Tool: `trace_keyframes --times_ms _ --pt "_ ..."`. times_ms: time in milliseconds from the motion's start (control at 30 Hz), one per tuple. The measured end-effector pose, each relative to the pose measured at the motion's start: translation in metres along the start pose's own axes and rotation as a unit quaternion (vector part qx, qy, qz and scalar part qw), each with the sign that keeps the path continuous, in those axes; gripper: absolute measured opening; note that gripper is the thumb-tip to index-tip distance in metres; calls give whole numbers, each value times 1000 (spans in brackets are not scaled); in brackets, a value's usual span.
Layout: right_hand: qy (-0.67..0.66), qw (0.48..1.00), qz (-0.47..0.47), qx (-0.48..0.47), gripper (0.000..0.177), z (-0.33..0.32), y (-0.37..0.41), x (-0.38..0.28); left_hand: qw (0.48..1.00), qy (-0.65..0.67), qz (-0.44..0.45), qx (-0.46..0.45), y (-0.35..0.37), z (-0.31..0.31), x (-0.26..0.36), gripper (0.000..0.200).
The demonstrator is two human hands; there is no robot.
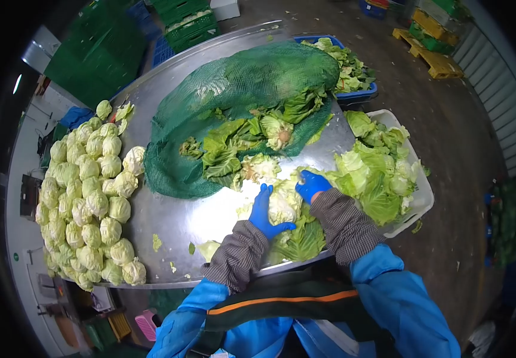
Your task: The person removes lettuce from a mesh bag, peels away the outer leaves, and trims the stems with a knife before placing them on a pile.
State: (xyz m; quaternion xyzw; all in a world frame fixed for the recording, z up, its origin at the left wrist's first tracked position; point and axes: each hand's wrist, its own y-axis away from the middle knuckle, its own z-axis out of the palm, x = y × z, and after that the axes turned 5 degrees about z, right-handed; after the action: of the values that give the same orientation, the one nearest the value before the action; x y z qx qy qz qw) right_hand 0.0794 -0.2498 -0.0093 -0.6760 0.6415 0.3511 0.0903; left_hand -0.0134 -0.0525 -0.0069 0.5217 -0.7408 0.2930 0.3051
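Observation:
Near the front edge of the metal table, my left hand (265, 213), in a blue glove, rests with thumb and fingers spread against the left side of a pale cabbage (284, 206). At the cabbage's upper right is my gloved right hand (312, 184), its fingers curled; what they pinch is too small to make out. Loose green leaves (301, 240) lie below the cabbage. Just beyond it sits another trimmed cabbage (259, 169). A green mesh sack (240, 77) spreads over the table's far part, with leafy cabbages (279, 130) at its opening.
Many trimmed cabbages (91, 203) are piled on the table's left side. A white crate (423, 194) of leaves stands at the right, a blue crate (356, 94) of leaves behind it. Green crates (192, 31) and a yellow pallet (437, 61) are farther back. Leaf scraps (157, 241) dot the metal table (162, 218).

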Motion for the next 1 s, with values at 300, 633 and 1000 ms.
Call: trace_keyframes --times_ms 300,633,1000 --pt "-17 995 96 16 40 3 7 9 959 250 -111 79 7 -9 -6 108" --pt "5 993 27 114 53 -37 40 -3 632 738 -210 106 -5 -54 25 93" --pt "-538 813 -106 -197 48 -58 71 -55 840 500 -172 125 -6 -91 47 96"
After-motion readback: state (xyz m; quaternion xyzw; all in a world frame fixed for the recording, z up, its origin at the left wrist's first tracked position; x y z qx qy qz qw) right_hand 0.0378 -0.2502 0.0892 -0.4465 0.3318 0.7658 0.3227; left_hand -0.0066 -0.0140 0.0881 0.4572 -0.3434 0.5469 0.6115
